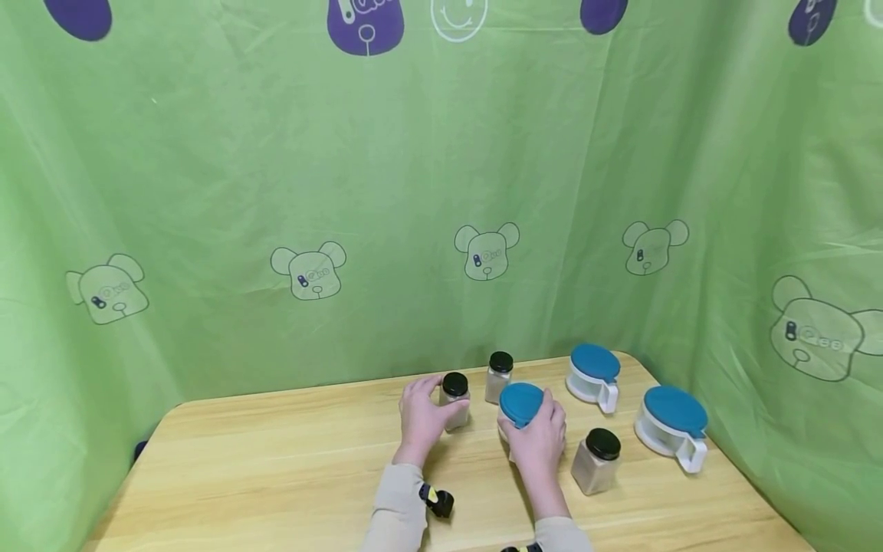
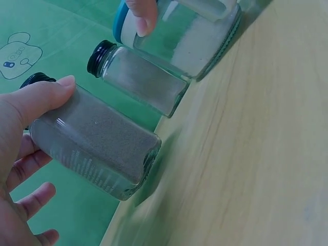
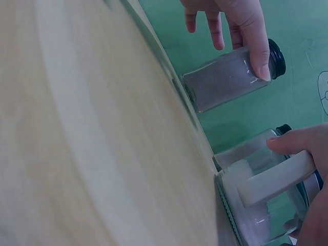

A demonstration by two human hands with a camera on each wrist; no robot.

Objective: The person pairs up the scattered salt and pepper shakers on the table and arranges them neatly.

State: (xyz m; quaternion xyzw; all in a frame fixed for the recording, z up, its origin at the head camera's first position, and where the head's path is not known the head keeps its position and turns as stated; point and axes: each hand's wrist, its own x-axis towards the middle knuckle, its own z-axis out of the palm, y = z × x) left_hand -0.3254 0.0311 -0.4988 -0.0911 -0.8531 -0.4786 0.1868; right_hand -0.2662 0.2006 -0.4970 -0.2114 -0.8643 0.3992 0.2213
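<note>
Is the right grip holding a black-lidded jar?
No, the head view shows the right grip around a blue-lidded jar.

Head camera looks down; nearer, tilted wrist views share the table point(image 1: 290, 468).

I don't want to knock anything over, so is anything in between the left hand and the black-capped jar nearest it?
Nothing visible is: the left hand touches that black-capped jar directly. Another black-capped jar, farther back, and the blue-lidded jar in the right hand are both off to its right.
</note>
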